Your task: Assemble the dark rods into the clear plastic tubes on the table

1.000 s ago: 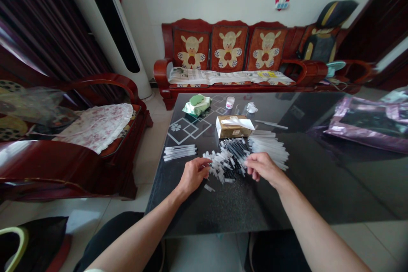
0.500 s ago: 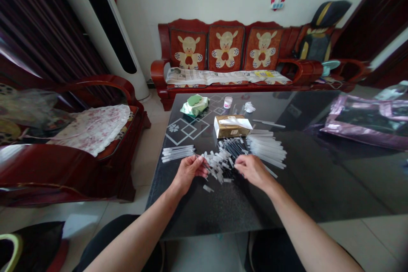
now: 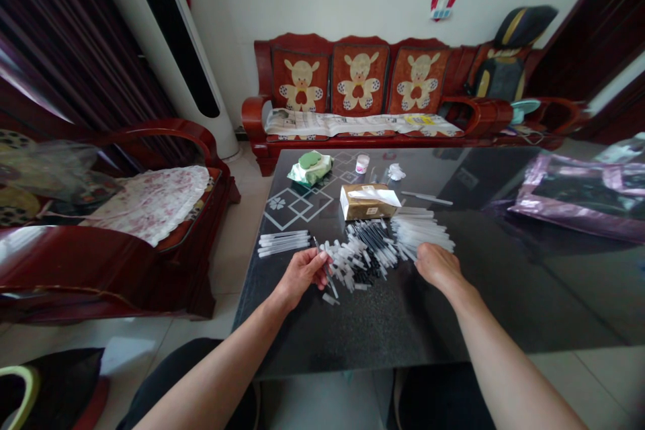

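Observation:
My left hand is closed on a thin dark refill whose tip sticks up past my thumb, just left of a heap of clear plastic caps. Behind the caps lies a pile of black refills. My right hand rests, fingers curled down, on the near end of a pile of white tubes. The back of the hand hides whether it grips one. A small row of white pens lies apart at the left of the black glass table.
A brown box, a green wipes pack and a small white jar stand further back. A purple plastic bag lies at the far right. Red wooden chairs stand left and behind; the table's near edge is close to my knees.
My right hand has moved right, from the black refills to the white tubes. My left hand has stayed by the caps and now has the dark refill.

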